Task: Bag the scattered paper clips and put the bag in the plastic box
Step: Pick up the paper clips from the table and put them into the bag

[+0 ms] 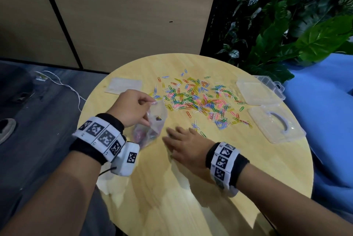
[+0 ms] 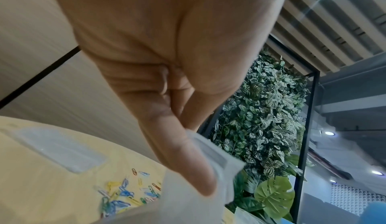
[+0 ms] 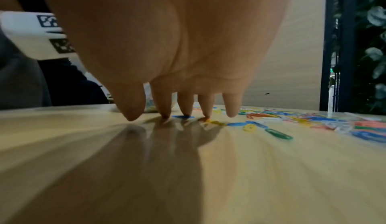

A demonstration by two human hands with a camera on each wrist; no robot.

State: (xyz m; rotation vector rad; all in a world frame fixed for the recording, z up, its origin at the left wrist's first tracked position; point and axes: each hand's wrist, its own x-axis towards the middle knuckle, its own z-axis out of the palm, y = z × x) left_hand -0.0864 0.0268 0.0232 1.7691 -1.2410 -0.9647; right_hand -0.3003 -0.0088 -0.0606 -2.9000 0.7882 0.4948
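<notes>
The person's left hand (image 1: 131, 107) holds a clear plastic bag (image 1: 152, 123) up by its rim, thumb and fingers pinching the top edge so the mouth faces the pile; a few clips already sit in its bottom. The right hand (image 1: 186, 145) lies flat and spread on the round wooden table (image 1: 172, 197), fingers straight, holding nothing, fingertips (image 3: 165, 112) touching the wood. The paper clips (image 1: 198, 98) spread in a broad band ahead of that hand and off to its right, the band's long axis running from the bag's mouth out toward the open plastic box (image 1: 275, 127) at the table's right edge. A few stray clips lie just beside the right fingertips, the thick of the pile beyond them. The right hand is the nearer one to the clips, and the bag sits just to its left, so I'd judge the next move to be a sweep leftward into the mouth. A second clear box (image 1: 257, 90) lies farther back, and a flat clear bag (image 1: 125, 85) rests behind the left hand
</notes>
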